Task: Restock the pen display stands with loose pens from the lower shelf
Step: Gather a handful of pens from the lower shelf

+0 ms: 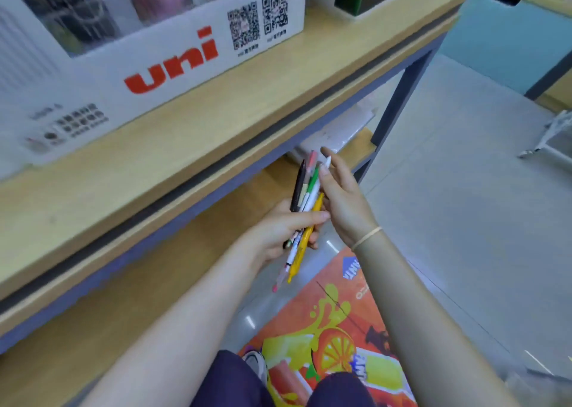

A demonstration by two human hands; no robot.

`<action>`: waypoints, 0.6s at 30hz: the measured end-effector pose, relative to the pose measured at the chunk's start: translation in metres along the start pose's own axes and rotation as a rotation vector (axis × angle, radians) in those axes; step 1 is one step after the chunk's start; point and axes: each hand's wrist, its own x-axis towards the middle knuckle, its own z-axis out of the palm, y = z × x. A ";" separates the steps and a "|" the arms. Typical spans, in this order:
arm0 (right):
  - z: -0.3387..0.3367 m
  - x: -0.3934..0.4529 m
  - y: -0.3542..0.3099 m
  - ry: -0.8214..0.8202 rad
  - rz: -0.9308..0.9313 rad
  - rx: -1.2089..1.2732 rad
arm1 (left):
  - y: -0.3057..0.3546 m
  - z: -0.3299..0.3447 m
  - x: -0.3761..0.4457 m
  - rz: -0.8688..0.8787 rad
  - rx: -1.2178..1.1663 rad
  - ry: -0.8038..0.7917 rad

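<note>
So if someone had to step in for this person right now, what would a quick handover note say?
Left hand: grips a bunch of pens, held in front of the lower shelf.
Right hand: fingers at the top of the bunch, pinching a white pen.
The uni display stand sits on the upper shelf.
Done: loose pens gathered in hand.
Left: put them into the stand; none of these has gone in yet.
</note>
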 end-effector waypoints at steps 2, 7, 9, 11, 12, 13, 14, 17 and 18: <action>-0.004 -0.021 -0.045 -0.009 0.002 -0.019 | 0.028 0.028 -0.022 -0.013 -0.037 -0.023; -0.005 -0.078 -0.170 -0.042 0.045 -0.084 | 0.107 0.087 -0.097 -0.081 -0.031 -0.065; 0.002 -0.106 -0.213 -0.064 0.080 -0.125 | 0.143 0.114 -0.133 -0.086 -0.054 0.004; 0.015 -0.139 -0.253 -0.032 0.144 -0.064 | 0.178 0.140 -0.168 -0.021 -0.204 0.167; 0.023 -0.156 -0.270 0.010 0.172 -0.005 | 0.195 0.150 -0.183 0.031 -0.306 0.267; 0.033 -0.174 -0.287 0.059 0.203 0.049 | 0.213 0.158 -0.199 0.086 -0.397 0.363; 0.043 -0.192 -0.304 0.105 0.240 0.105 | 0.231 0.165 -0.214 0.137 -0.478 0.440; 0.075 -0.231 -0.347 0.216 0.314 0.226 | 0.276 0.184 -0.255 0.270 -0.653 0.557; 0.085 -0.239 -0.362 0.243 0.331 0.246 | 0.288 0.190 -0.268 0.305 -0.682 0.575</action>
